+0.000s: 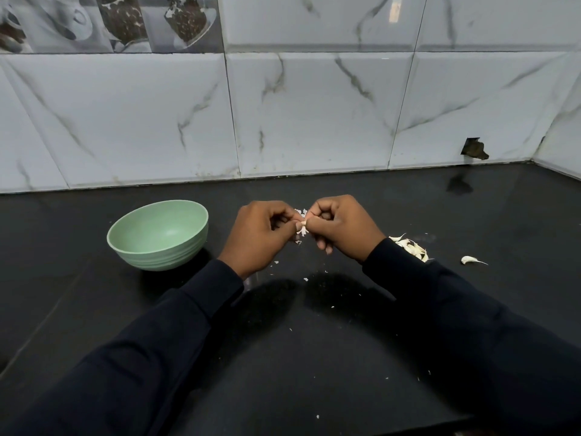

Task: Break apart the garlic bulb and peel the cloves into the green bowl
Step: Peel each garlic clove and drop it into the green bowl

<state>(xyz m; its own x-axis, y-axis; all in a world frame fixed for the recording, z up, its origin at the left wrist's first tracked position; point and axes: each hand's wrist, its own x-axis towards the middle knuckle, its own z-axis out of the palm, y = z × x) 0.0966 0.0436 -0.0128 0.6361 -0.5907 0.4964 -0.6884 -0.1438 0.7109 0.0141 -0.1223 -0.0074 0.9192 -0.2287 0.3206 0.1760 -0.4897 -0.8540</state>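
Hands meet above the black tabletop [314,357], near its middle. The left hand [261,234] and the right hand [342,228] both pinch one small garlic clove [303,222] between thumb and fingertips. Each grip is pressed tight on it, with the other fingers curled in. Fingers hide most of the clove. Only a pale tip and some ragged white skin stick out above and below. How much skin is on it is hard to tell.

The green bowl [163,256] stands upright on the tabletop to the left of the left hand, near it but not touching.

A little pile of cloves [412,247] lies to the right, just beside the right wrist. The dark right sleeve [440,309] covers part of the pile, so the cloves cannot be counted. One more clove [470,260] lies alone farther right. Tiny white skin bits [305,279] are scattered on the tabletop under and around the hands. Behind is a marble-look tile wall [314,114] with a dark broken hole [474,149] low on the right. The bottom edge cuts off both arms.
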